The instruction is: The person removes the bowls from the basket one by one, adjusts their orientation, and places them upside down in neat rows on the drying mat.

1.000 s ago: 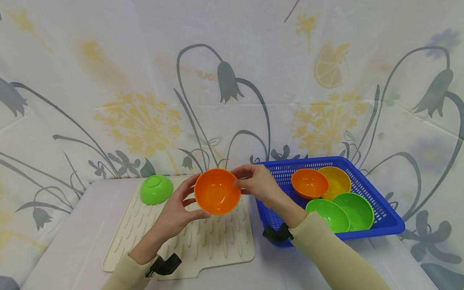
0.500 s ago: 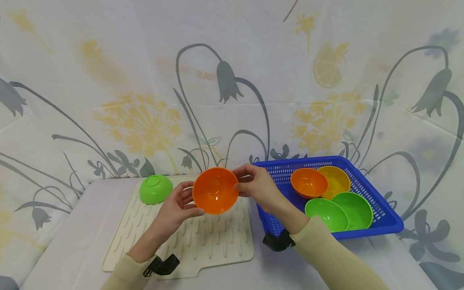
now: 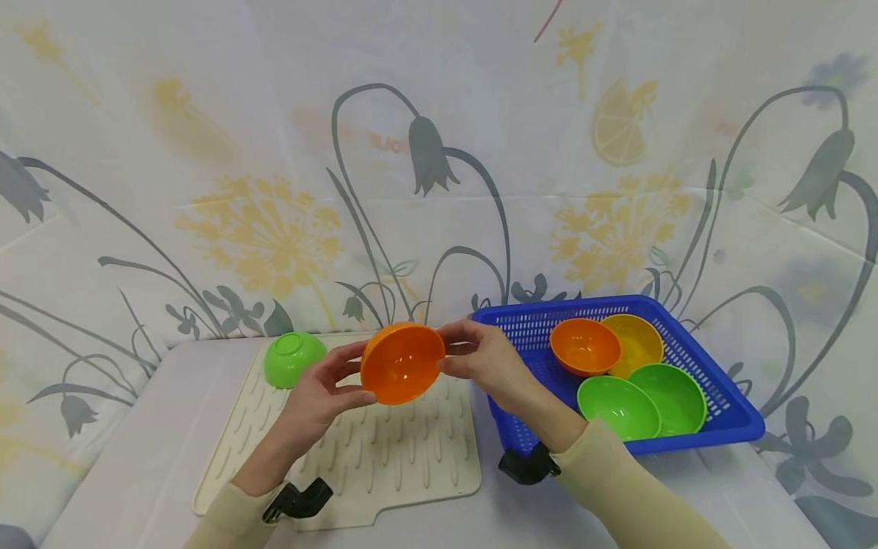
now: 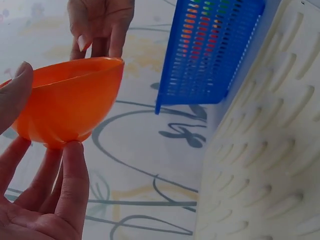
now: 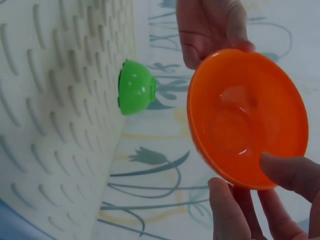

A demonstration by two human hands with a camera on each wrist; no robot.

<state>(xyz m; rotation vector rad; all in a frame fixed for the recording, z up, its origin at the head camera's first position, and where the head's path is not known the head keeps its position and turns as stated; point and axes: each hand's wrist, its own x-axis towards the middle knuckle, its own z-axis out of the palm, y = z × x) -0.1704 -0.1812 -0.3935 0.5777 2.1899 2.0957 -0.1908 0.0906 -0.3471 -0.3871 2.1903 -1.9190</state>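
Blue basket (image 3: 737, 428): orange bowl (image 3: 585, 348), yellow bowl (image 3: 643, 347), two green bowls (image 3: 617, 408), seemingly touching | left hand (image 3: 317, 393), right hand (image 3: 492, 362): both grasping tilted orange bowl (image 3: 403, 364)

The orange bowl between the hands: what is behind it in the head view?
Behind the orange bowl, the cream mat shows below and patterned cloth above. Whatever lies directly behind is covered, and the left hand hides more of the mat.
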